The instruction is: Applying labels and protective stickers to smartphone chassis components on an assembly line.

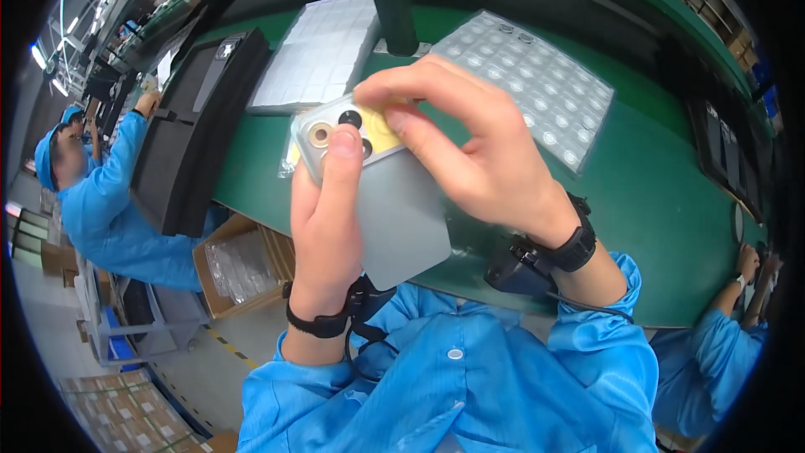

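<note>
My left hand (323, 226) grips a grey phone back cover (394, 201) above the green bench (654, 201); my right hand (470, 147) pinches its yellow film (379, 136) beside the camera rings, apparently only partly peeled.

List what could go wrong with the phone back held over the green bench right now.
1. The left hand holds the grey phone back in the air over the near edge of the green bench; a loose grip might drop it to the floor.
2. The right hand presses a yellow film beside the camera rings; it may go on crooked.
3. The left thumb lies by the rings and could smudge them.
</note>
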{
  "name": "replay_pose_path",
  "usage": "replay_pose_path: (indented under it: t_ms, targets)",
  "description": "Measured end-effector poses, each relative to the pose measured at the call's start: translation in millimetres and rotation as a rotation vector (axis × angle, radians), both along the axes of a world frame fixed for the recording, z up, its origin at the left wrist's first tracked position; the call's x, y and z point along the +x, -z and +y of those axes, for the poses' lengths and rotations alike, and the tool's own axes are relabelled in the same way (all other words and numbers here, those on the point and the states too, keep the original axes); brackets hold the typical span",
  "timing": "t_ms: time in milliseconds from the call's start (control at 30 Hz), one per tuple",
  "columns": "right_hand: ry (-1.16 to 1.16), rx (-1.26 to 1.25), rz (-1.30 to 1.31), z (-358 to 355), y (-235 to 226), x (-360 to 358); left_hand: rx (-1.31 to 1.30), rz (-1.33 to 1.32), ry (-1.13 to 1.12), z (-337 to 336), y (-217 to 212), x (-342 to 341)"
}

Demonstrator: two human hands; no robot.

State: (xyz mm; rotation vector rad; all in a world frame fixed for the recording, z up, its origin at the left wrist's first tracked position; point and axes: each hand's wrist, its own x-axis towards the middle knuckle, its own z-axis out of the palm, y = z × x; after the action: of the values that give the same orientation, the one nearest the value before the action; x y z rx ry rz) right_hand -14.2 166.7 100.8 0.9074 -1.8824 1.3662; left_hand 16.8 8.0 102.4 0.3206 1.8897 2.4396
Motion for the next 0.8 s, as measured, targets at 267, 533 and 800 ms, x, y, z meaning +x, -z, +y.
replay_pose_path:
  t_ms: [267,533,800]
  targets:
    - [-0.003,-0.169,-0.425,-6,-12,20,0.035,-0.040,0.184,-9,-1,-3]
    - [-0.073,-0.302,-0.620,-11,-5,19,0.277,-0.182,0.412,-33,18,-7]
    - [0.511,-0.437,-0.488,119,65,85,-0.347,0.465,-0.465,-167,-63,-139]
